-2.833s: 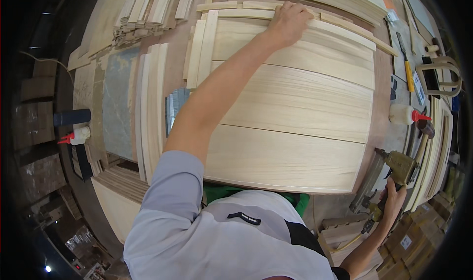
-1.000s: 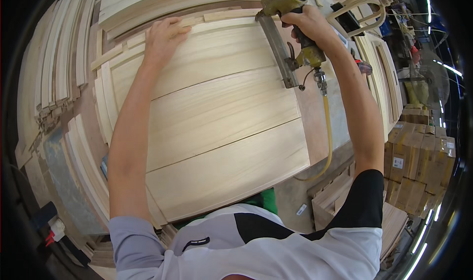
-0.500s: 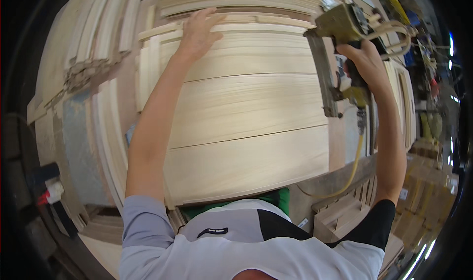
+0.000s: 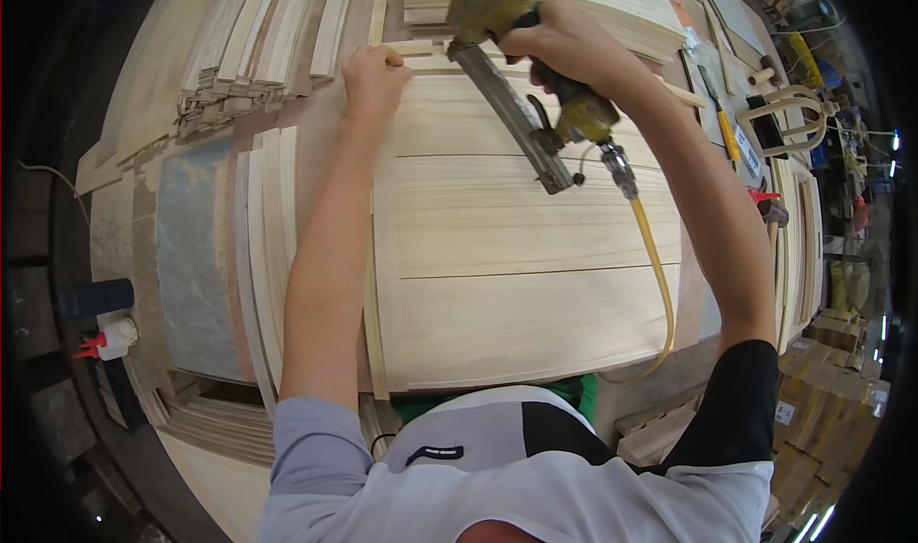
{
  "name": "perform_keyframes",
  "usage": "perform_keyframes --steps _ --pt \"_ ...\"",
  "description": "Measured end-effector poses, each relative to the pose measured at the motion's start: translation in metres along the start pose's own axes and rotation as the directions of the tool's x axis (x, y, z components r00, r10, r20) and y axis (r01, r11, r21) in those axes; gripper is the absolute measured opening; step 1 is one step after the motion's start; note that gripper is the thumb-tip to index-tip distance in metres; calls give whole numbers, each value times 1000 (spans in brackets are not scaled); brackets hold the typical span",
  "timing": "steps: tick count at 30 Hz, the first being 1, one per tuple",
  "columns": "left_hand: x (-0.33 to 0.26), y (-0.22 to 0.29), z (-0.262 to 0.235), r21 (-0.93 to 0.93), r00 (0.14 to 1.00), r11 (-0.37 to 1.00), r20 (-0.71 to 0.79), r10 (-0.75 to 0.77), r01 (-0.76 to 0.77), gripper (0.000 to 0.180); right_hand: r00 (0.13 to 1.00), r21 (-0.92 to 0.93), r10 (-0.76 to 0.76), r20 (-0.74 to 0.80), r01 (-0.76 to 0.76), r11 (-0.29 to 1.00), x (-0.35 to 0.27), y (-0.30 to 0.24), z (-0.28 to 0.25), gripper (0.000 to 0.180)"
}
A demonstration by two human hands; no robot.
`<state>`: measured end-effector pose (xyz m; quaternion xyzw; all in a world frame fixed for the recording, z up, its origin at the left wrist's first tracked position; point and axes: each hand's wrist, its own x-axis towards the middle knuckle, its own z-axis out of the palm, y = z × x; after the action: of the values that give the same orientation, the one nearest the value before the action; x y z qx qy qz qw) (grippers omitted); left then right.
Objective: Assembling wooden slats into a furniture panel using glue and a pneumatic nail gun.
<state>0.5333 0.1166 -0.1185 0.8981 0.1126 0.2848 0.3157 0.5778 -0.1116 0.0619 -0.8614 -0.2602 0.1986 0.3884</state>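
Note:
A wooden panel (image 4: 535, 314) of wide pale boards lies in front of me, with narrow strips along its left and far edges. My right hand (image 4: 574, 51) grips a yellowish-green air nailer (image 4: 508, 116) by its black handle. The nailer is tilted over the far part of the panel, its nose near the far edge strip. At the far left corner, my left hand (image 4: 375, 82) has its fingers curled closed on the end of a thin wooden strip (image 4: 413, 48). The fingertips are partly hidden. A yellow air hose (image 4: 658, 285) runs from the nailer toward me.
Long wooden strips (image 4: 277, 27) are piled at the far left. Stacked boards (image 4: 612, 3) stand beyond the panel. A yellow-handled tool (image 4: 730, 137) and a bent wooden piece (image 4: 803, 113) lie at right. A white bottle with a red top (image 4: 117, 338) is at left; cardboard boxes (image 4: 827, 400) stand lower right.
My right hand has carried the nailer leftward to the panel's far edge. My left hand, spread before, has curled closed at the corner. The whole view has shifted slightly.

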Motion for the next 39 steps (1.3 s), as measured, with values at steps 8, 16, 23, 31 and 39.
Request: perform_keyframes --steps 8,16,23,31,39 --pt "-2 1 1 32 990 996 -111 92 -89 23 996 -31 13 92 -11 999 43 -11 39 27" --pt "-2 -3 1 71 986 993 -128 104 -96 23 998 -50 48 33 -46 998 32 2 29 27" --pt "-2 0 1 69 991 996 -116 69 -61 24 988 -63 149 -38 -152 986 6 38 -16 26" --pt "2 0 0 110 998 994 -64 18 -11 24 960 -61 201 -193 -216 974 -28 86 -71 26" --pt "0 5 -1 41 1000 999 -23 8 -7 21 938 -10 179 -296 -191 982 -101 79 -94 26"
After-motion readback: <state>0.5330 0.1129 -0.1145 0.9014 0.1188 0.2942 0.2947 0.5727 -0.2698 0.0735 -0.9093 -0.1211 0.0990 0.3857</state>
